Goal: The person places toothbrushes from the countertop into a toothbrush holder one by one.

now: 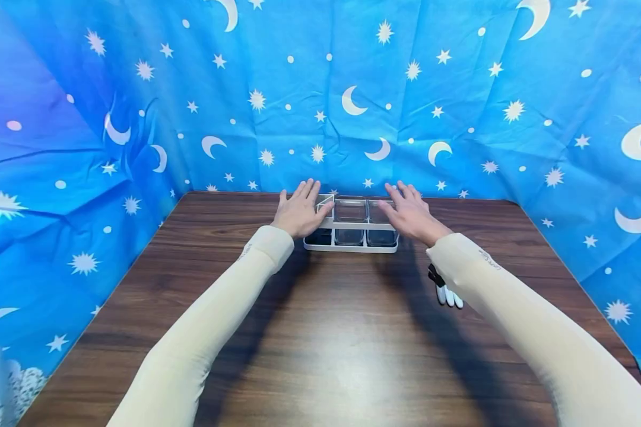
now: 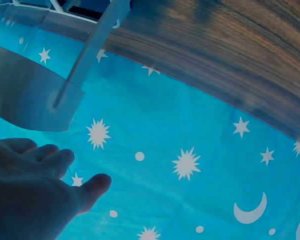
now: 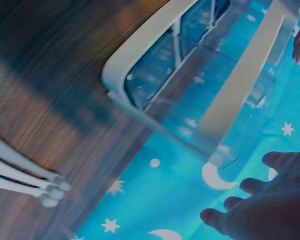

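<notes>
A two-tier white rack with clear plastic bins [image 1: 351, 210] stands toward the back of the wooden table. At its left end my left hand [image 1: 301, 214] is held with the fingers straight and spread; the left wrist view shows that hand [image 2: 45, 182] apart from the rack's grey side panel [image 2: 30, 90]. My right hand [image 1: 413, 214] is at the right end, fingers extended and nothing in them. Seen from the right wrist, the rack's white rail [image 3: 242, 80] lies beyond the right hand [image 3: 270, 200], with a gap between them. Both palms face down in the head view.
Several white pen-like sticks with a black band [image 1: 447, 292] lie on the table beside the right forearm, partly behind the sleeve. Blue cloth [image 1: 363, 89] with moons and stars hangs along the table's back and sides. The brown wooden table [image 1: 320, 332] extends in front of the rack.
</notes>
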`<state>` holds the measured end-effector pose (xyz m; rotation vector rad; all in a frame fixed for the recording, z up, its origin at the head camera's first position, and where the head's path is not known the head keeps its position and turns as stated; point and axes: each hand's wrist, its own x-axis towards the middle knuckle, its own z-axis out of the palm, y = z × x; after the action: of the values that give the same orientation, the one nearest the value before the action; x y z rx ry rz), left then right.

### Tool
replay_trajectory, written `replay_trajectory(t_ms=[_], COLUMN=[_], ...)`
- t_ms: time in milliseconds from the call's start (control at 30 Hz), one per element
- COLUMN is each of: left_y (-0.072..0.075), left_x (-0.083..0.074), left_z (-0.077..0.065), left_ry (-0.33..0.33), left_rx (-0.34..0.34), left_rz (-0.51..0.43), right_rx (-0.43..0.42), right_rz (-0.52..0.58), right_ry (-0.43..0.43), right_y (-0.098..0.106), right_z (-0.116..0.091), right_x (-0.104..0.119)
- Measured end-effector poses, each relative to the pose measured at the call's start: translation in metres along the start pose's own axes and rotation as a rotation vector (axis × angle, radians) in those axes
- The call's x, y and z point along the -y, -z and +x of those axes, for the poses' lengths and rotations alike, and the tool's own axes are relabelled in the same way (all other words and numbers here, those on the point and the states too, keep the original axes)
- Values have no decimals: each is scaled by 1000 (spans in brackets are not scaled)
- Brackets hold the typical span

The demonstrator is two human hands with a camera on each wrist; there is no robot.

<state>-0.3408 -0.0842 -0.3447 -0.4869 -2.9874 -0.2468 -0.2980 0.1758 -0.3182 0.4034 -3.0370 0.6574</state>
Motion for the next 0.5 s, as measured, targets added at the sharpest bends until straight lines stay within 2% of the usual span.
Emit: replay_trajectory(t_ms=[200,333,500], left_y=[3,6,5], left_x=[5,11,24], left_z=[0,1,3], left_ry=[-53,-94,-91], left_rx=[7,52,73], left_rz=[-68,-142,-239], right_rx=[-1,-5,1], right_rz=[40,63,77], right_ry=[-22,-6,-23], right_y=[3,7,13], right_z=[-8,-15,-27], right_x=[-19,-36,-57])
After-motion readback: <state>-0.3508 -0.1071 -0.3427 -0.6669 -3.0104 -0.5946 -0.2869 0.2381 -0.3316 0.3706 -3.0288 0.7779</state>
